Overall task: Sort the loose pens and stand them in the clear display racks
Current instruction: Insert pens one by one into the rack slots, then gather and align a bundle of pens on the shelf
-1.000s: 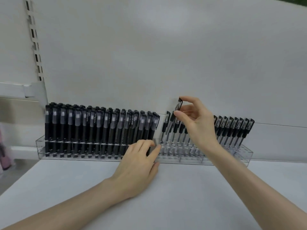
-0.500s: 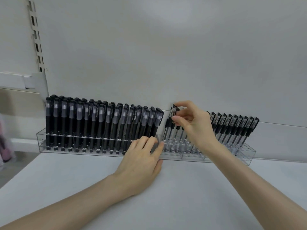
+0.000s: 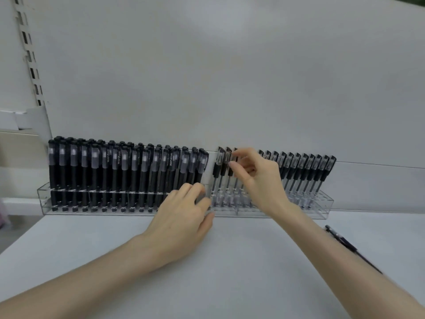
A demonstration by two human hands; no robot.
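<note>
Right hand (image 3: 255, 180) is up at the right-hand clear rack (image 3: 322, 204), thumb and forefinger pinched on the cap of a slim gel pen (image 3: 230, 172) standing in its slot. Left hand (image 3: 181, 212) rests on the rack's left end, fingers relaxed. A loose pen (image 3: 347, 245) lies on the shelf (image 3: 253, 261) at four o'clock, its axis running ten-to-four. The right hand looks nearer.

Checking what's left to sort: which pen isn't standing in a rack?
The pen lying flat on the shelf at far right; all others stand upright.
</note>
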